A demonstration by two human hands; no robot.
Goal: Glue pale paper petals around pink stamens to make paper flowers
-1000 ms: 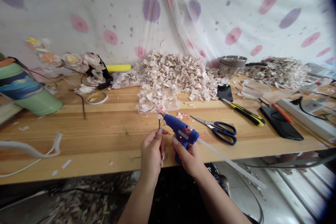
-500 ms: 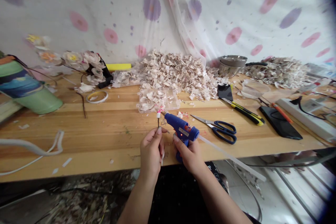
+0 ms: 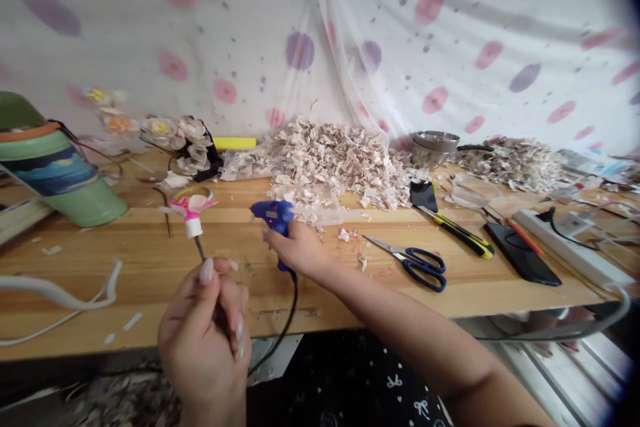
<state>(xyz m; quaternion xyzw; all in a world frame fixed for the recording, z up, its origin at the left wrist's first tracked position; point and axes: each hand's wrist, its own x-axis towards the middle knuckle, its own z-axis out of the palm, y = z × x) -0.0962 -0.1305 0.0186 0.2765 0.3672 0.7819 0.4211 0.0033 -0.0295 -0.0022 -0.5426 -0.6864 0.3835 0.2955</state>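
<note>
My left hand (image 3: pixel 207 333) is closed round the thin dark stem of a small artificial flower (image 3: pixel 192 217), held upright near the camera. White tape or tubing wraps the flower's base, and pink and pale petals spread above it. To its right, my right hand (image 3: pixel 300 247) grips a blue hot glue gun (image 3: pixel 277 213). The nozzle points left, apart from the flower, and a small red light shows on its side. A black cord hangs from its handle. Behind the gun, a clear plastic box (image 3: pixel 325 203) holds pale petals.
A large heap of pale petals (image 3: pixel 340 157) covers the table's back. Scissors (image 3: pixel 415 260), a utility knife (image 3: pixel 460 233), a phone (image 3: pixel 523 253) and a power strip (image 3: pixel 575 247) lie rightward. At left stand a green container (image 3: pixel 75 180) and finished-looking flowers (image 3: pixel 175 137).
My left hand has brought the flower left and closer to the camera. My right hand has moved the glue gun left and away from the flower's tip. The view has shifted slightly.
</note>
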